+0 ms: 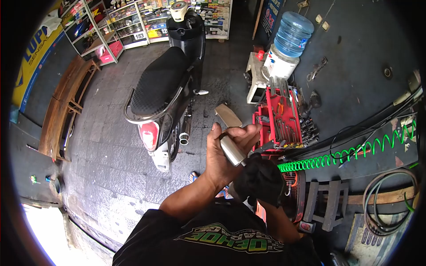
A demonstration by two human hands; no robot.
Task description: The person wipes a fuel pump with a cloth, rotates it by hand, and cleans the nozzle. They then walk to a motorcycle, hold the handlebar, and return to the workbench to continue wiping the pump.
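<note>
My bare left hand point(221, 155) is in front of my chest, palm up, its fingers curled round a shiny metal cylinder point(232, 150). The cylinder lies tilted, its lower end toward my right hand. A short thin tip shows at that end. In a black glove, my right hand point(261, 181) is bunched close against the lower end of the cylinder. Its fingers fold inward, and what they grip is hidden by the dark fabric.
A scooter point(166, 84) stands ahead to the left. On the right is a red tool trolley point(262, 115) with wrenches and pliers, near a water dispenser point(280, 62). A green coiled air hose point(328, 159) stretches along the wall. A wooden bench point(66, 104) lies far left.
</note>
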